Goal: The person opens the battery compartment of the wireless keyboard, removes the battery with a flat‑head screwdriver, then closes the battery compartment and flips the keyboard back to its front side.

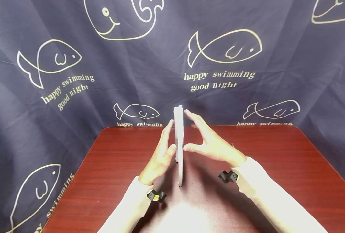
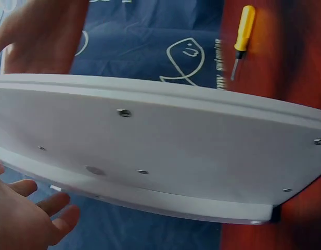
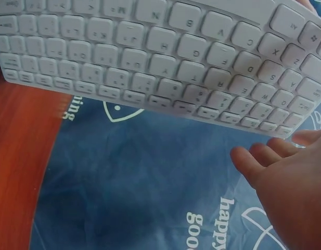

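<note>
A white keyboard (image 1: pixel 179 145) stands on edge between my two hands, seen almost edge-on from the head. Its screwed underside faces left, as the left wrist view shows; its keys (image 3: pixel 165 67) face right. My left hand (image 1: pixel 159 158) is along the underside with fingers fairly straight, the thumb at the board's surface. On the key side, my right hand (image 1: pixel 214 142) has its fingers extended and thumb tip close to the board. Neither hand's fingers curl round the keyboard. Whether the fingertips touch it is hard to tell.
A screwdriver (image 2: pixel 245 28) with a yellow handle lies on the red-brown table (image 1: pixel 277 161), on the right-hand side of the keyboard. Dark blue cloth (image 1: pixel 161 71) with fish drawings hangs behind and at both sides of the table.
</note>
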Motion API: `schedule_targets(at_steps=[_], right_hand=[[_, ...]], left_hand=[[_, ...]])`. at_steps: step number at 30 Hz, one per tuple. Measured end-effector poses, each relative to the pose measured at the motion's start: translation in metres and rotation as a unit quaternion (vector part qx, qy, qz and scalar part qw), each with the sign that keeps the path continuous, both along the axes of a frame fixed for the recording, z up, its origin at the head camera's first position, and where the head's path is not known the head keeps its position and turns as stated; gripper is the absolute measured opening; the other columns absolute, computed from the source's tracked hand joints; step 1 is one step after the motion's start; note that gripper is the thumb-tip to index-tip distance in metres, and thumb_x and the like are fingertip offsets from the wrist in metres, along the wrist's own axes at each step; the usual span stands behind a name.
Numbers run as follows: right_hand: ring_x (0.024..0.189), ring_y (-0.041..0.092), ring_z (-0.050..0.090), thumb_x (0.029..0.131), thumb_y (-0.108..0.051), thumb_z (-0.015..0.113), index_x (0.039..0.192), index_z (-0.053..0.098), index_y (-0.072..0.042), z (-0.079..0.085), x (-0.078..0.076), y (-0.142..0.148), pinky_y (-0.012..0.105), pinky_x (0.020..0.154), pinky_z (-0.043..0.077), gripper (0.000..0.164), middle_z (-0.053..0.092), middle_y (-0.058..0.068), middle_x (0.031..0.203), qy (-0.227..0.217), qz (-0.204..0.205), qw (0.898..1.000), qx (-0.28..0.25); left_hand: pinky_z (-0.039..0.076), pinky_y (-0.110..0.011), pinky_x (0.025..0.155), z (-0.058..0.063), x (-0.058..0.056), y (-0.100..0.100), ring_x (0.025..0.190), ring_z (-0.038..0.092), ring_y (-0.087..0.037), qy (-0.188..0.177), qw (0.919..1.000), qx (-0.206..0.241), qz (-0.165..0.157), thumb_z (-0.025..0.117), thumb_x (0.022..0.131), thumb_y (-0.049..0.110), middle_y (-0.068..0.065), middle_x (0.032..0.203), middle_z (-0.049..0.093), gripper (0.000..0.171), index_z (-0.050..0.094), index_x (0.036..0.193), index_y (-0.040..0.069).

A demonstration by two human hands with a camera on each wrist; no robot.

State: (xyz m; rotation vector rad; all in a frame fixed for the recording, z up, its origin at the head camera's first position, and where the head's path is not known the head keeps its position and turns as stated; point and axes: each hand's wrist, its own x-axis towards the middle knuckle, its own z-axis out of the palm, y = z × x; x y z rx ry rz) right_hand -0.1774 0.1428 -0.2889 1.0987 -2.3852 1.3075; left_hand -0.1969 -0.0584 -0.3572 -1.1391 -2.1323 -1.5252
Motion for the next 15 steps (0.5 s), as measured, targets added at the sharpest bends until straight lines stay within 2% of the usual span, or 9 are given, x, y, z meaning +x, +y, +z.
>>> schedule_targets(at_steps=[4,7,11,15], right_hand=[[0.135,0.028,0.028,0.078,-0.001,0.074,0.148,0.018,0.003,0.003,-0.003,0.003,0.035,0.105,0.031,0.09,0.022,0.018,0.15,0.009,0.01,1.0,-0.01],[0.132,0.028,0.033,0.079,0.001,0.073,0.149,0.017,0.002,0.005,-0.002,0.007,0.038,0.104,0.032,0.089,0.022,0.018,0.15,0.0,0.003,1.0,-0.007],[0.132,0.028,0.032,0.08,-0.004,0.073,0.15,0.018,-0.002,0.008,0.001,0.013,0.046,0.105,0.028,0.089,0.023,0.016,0.15,-0.004,-0.014,1.0,0.008],[0.134,0.03,0.027,0.076,0.0,0.076,0.148,0.022,0.001,0.011,0.003,0.018,0.047,0.105,0.027,0.09,0.025,0.018,0.149,0.019,-0.013,1.0,0.003]], left_hand=[[0.015,-0.048,0.109,-0.021,-0.009,0.002,0.139,0.017,-0.021,-0.01,0.9996,-0.027,0.002,0.031,0.093,0.065,-0.003,0.154,0.016,0.082,0.01,0.153,0.014],[0.015,-0.05,0.108,-0.032,-0.009,0.004,0.139,0.015,-0.019,-0.021,0.9982,-0.056,-0.001,0.031,0.094,0.061,-0.001,0.154,0.013,0.078,0.007,0.153,0.016],[0.013,-0.053,0.107,-0.043,-0.008,0.005,0.14,0.012,-0.019,-0.036,0.9956,-0.086,-0.003,0.031,0.096,0.059,0.001,0.154,0.011,0.074,0.006,0.153,0.02],[0.013,-0.058,0.104,-0.051,-0.008,0.006,0.139,0.013,-0.018,-0.057,0.9914,-0.118,0.007,0.028,0.093,0.065,0.002,0.154,0.011,0.078,0.005,0.153,0.021]])
